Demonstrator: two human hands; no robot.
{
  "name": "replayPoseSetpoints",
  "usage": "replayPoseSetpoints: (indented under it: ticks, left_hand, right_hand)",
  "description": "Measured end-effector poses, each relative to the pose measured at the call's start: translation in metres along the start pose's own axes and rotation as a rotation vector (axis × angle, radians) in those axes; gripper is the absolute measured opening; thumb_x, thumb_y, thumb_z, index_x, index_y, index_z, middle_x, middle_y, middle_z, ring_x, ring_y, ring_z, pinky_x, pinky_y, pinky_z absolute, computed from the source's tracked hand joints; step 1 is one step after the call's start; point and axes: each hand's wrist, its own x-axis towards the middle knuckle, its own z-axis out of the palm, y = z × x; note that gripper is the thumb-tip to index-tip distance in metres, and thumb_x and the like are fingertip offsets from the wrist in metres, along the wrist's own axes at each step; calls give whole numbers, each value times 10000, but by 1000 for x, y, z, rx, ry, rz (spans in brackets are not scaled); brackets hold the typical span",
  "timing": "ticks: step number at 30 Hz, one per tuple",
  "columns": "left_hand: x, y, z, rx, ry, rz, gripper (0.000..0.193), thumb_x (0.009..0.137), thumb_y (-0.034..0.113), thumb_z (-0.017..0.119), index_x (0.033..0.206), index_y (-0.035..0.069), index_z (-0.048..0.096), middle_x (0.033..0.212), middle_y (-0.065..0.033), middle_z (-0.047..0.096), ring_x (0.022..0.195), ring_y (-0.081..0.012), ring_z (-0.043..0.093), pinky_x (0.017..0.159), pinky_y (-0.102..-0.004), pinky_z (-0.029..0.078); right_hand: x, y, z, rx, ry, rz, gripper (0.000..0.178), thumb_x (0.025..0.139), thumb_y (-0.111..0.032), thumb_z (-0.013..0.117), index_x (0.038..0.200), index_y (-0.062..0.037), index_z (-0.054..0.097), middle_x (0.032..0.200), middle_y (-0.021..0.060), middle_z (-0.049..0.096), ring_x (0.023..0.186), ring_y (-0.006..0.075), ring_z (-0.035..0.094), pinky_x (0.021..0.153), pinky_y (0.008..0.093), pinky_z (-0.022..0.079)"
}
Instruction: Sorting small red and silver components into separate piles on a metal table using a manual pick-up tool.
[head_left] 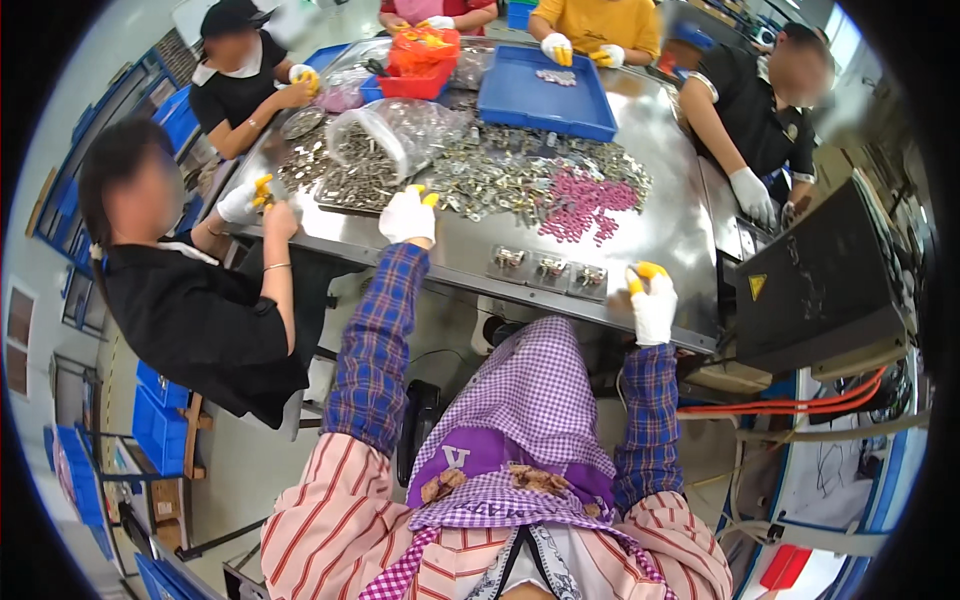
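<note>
My left hand (407, 217), in a white glove with yellow fingertips, reaches over the near edge of a pile of small metal parts (480, 180). Its thumb and forefinger stand slightly apart, with nothing visible between them. At the table's near right, my right hand (653, 302) wears a matching glove. Its yellow fingertips are bent together in a pinch; what they hold is too small to make out. Between my hands, several small metal assemblies (549, 268) sit in a row in a clear tray at the table edge. Small magenta pieces (585, 203) are spread beyond them.
A blue tray (545, 115) holding some pale pieces lies farther back, beside a red bin (415, 82). Plastic bags (375, 140) lie over metal parts at left. Co-workers surround the metal table (680, 220). A dark machine box (820, 285) stands right.
</note>
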Motion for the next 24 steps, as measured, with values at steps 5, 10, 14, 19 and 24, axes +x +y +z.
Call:
replayPoseSetpoints:
  ticks: [5, 10, 14, 19, 24]
  left_hand:
    - [20, -7, 15, -79, -199, -20, 227, 860, 302, 529, 1039, 212, 636, 916, -117, 603, 771, -301, 621, 664, -412, 484]
    - [6, 4, 11, -3, 29, 20, 237, 874, 222, 470, 1034, 215, 645, 916, -113, 602, 760, -312, 613, 677, -417, 496]
    - [-25, 42, -36, -370, -141, 135, 253, 844, 129, 531, 1067, 169, 644, 934, -91, 622, 744, -250, 600, 693, -367, 511]
    - [-70, 102, -75, -795, -425, 73, 210, 853, 198, 608, 1016, 73, 651, 919, -75, 677, 749, -174, 612, 668, -283, 492]
    - [-115, 145, -68, -554, -184, 431, 232, 761, 237, 674, 949, 103, 688, 813, -40, 655, 616, -144, 548, 553, -262, 427]
  right_hand:
    - [1, -40, -2, 18, -49, -296, 154, 757, -101, 688, 890, -24, 681, 943, 96, 658, 847, 233, 604, 772, 285, 473]
    - [5, -21, 4, 109, -284, -298, 152, 708, -54, 698, 852, -12, 681, 922, 91, 656, 852, 225, 602, 771, 283, 472]
    - [5, -34, -6, -81, -355, -330, 172, 737, -43, 680, 906, -12, 684, 897, 80, 656, 793, 212, 603, 739, 278, 482]
    - [16, -35, -7, 0, -506, -178, 201, 749, -46, 683, 948, -14, 676, 861, 72, 639, 746, 195, 589, 722, 273, 485]
    - [13, -20, 5, 201, -474, -31, 211, 753, -54, 693, 959, -12, 674, 837, 67, 624, 710, 184, 572, 703, 268, 487]
